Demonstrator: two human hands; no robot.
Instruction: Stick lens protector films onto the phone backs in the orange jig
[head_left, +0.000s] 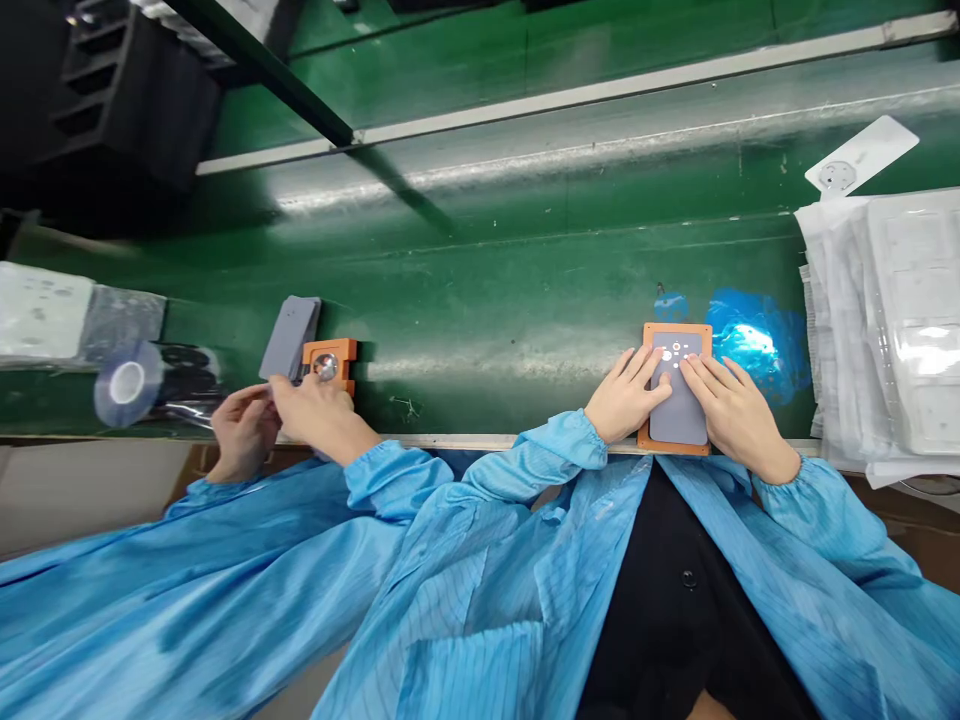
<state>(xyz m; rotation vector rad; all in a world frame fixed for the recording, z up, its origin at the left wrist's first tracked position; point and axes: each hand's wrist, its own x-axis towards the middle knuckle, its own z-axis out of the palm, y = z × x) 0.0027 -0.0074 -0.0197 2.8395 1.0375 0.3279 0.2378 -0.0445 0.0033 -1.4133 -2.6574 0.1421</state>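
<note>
A grey phone-back-shaped panel (677, 405) with holes near its top lies in an orange jig (675, 449) at the bench's front edge. My left hand (628, 393) rests over the left side of the jig, its fingertips and thumb touching the panel's upper left. From the other side, my right hand (739, 412) lays its stretched fingers on the panel's upper right. Both hands have their fingers extended rather than wrapped round anything. Parts of the panel's side edges are hidden under the fingers.
Blue film (757, 345) lies right of the jig, before stacked clear plastic trays (930, 320) and a white card (862, 157). At left, a co-worker's hands (319, 412) work near grey panels (291, 335), another orange jig (341, 350) and a film roll (129, 384).
</note>
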